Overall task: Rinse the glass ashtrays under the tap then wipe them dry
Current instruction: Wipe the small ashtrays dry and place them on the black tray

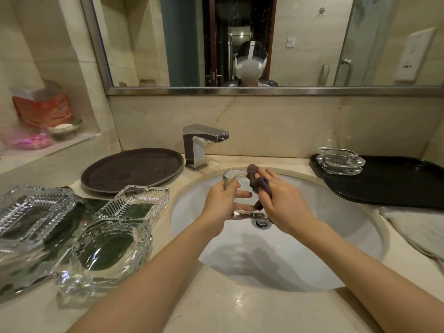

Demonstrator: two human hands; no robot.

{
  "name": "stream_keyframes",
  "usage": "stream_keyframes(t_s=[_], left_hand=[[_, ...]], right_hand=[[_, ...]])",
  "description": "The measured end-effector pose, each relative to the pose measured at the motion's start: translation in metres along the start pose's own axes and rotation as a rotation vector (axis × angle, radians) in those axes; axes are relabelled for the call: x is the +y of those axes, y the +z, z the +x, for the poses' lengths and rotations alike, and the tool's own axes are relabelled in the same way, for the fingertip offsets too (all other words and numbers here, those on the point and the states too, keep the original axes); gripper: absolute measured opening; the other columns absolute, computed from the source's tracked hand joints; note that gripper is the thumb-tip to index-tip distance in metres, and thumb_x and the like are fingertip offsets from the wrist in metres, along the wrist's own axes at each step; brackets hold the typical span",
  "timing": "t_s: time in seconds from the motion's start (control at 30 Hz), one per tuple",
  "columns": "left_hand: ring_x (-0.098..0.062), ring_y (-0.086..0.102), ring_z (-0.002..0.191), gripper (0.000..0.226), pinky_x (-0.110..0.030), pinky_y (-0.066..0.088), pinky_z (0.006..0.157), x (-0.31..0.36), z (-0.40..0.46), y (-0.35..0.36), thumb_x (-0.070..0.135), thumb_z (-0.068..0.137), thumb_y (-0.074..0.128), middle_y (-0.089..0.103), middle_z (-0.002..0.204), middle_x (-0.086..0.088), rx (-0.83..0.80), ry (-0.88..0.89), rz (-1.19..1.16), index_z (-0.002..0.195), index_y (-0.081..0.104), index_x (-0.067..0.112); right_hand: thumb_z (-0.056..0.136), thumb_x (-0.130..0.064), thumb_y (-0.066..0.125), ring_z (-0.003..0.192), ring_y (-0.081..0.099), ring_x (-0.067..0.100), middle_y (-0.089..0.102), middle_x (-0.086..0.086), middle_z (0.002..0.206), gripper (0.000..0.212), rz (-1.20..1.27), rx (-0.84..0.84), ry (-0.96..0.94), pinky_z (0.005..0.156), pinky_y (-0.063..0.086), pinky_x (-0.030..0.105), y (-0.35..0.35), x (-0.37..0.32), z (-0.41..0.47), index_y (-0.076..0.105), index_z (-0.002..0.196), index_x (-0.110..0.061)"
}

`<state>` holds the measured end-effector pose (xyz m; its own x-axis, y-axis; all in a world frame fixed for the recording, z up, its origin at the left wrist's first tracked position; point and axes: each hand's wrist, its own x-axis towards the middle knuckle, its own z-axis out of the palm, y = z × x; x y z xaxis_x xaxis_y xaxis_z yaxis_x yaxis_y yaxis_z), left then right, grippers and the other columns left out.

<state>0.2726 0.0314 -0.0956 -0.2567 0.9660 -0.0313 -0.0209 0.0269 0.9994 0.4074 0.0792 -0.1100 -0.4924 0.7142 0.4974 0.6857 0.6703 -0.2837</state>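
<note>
My left hand [222,205] grips clear glass ashtray [234,188] by rim, tilted over white basin [336,236]. My right hand [280,200] pinches purple-grey cloth [258,182], pressing it against ashtray's inner face. Tap [204,144] shows no water running. I judge step as wiping dry. Doing it well: I keep firm rim grip since wet glass is likely slippery, work cloth into notches and corners, rotate ashtray, stay low over basin. Finished ashtray stack [340,161] sits on black tray [396,186]; others [96,229] wait at left.

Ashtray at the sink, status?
Left hand holds ashtray over basin. Right hand wipes it with cloth. Tap looks off. Nothing blocking.
</note>
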Motion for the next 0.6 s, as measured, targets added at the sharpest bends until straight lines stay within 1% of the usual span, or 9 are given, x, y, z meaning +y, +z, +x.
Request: stream_keyframes(t_s=[0.07,0.1,0.17,0.2,0.27,0.3,0.43,0.53,0.6], left_hand=[[-0.012,0.069,0.058,0.028,-0.02,0.052,0.046,0.001,0.002,-0.002,0.031,0.102,0.034,0.066,0.089,0.003,0.069,0.026,-0.042,0.119,0.045,0.012],[-0.013,0.069,0.059,0.029,-0.02,0.051,0.047,0.001,0.005,-0.004,0.033,0.102,0.033,0.066,0.09,0.003,0.11,0.041,-0.049,0.12,0.045,0.013],[-0.016,0.069,0.063,0.032,-0.024,0.052,0.052,0.001,0.007,-0.008,0.037,0.101,0.033,0.068,0.093,0.001,0.174,0.049,-0.062,0.117,0.046,0.013],[-0.017,0.069,0.063,0.033,-0.025,0.052,0.052,0.001,0.007,-0.01,0.037,0.101,0.032,0.068,0.095,-0.002,0.189,0.038,-0.076,0.116,0.047,0.012],[-0.016,0.067,0.064,0.034,-0.024,0.052,0.048,0.0,0.006,-0.01,0.038,0.102,0.03,0.068,0.101,-0.006,0.2,0.016,-0.092,0.116,0.046,0.011],[-0.016,0.066,0.067,0.035,-0.024,0.051,0.049,0.0,0.007,-0.009,0.038,0.102,0.029,0.067,0.103,-0.007,0.203,0.005,-0.089,0.116,0.045,0.011],[-0.018,0.058,0.086,0.034,-0.029,0.045,0.059,-0.002,0.007,-0.006,0.035,0.102,0.029,0.062,0.102,-0.006,0.164,-0.069,-0.129,0.113,0.049,0.01],[-0.017,0.059,0.091,0.03,-0.031,0.049,0.069,-0.003,0.006,-0.006,0.036,0.102,0.032,0.061,0.105,-0.005,0.096,-0.115,-0.153,0.117,0.051,0.018],[-0.022,0.059,0.104,0.037,-0.035,0.051,0.076,-0.004,0.008,-0.007,0.041,0.101,0.031,0.061,0.117,-0.007,0.07,-0.121,-0.146,0.125,0.049,0.019]], right_hand=[[0.087,-0.036,0.024,0.139,0.03,0.016,0.042,0.002,0.146,0.061,-0.076,-0.002,0.029,0.106,0.031,0.028,-0.001,-0.005,-0.001,0.041,0.14,-0.012],[0.085,-0.038,0.023,0.133,0.039,0.019,0.05,0.005,0.139,0.062,-0.104,0.015,0.017,0.103,0.035,0.027,0.0,-0.009,-0.002,0.049,0.134,-0.009],[0.082,-0.034,0.03,0.103,0.063,0.027,0.068,0.01,0.109,0.053,-0.18,0.065,-0.069,0.085,0.05,0.031,0.003,-0.016,-0.005,0.066,0.108,-0.005],[0.08,-0.031,0.034,0.093,0.067,0.028,0.07,0.01,0.099,0.048,-0.203,0.068,-0.086,0.079,0.054,0.036,0.005,-0.019,-0.006,0.07,0.099,-0.005],[0.08,-0.03,0.036,0.096,0.067,0.029,0.072,0.01,0.1,0.046,-0.25,0.046,-0.128,0.081,0.053,0.046,0.01,-0.026,-0.009,0.072,0.097,-0.006],[0.081,-0.032,0.034,0.1,0.066,0.029,0.071,0.01,0.104,0.049,-0.235,0.033,-0.158,0.086,0.051,0.046,0.013,-0.031,-0.011,0.071,0.1,-0.006],[0.08,-0.046,0.011,0.131,0.041,0.023,0.048,0.005,0.141,0.074,0.079,-0.085,-0.102,0.112,0.021,0.029,0.011,-0.048,-0.011,0.049,0.135,-0.013],[0.081,-0.043,0.011,0.142,0.022,0.011,0.034,-0.002,0.15,0.071,0.102,-0.143,-0.19,0.114,-0.006,0.028,0.01,-0.044,-0.006,0.035,0.144,-0.019],[0.077,-0.043,0.009,0.143,0.014,0.007,0.028,-0.006,0.153,0.075,0.013,-0.185,-0.252,0.113,-0.014,0.031,0.008,-0.037,-0.004,0.028,0.147,-0.022]])
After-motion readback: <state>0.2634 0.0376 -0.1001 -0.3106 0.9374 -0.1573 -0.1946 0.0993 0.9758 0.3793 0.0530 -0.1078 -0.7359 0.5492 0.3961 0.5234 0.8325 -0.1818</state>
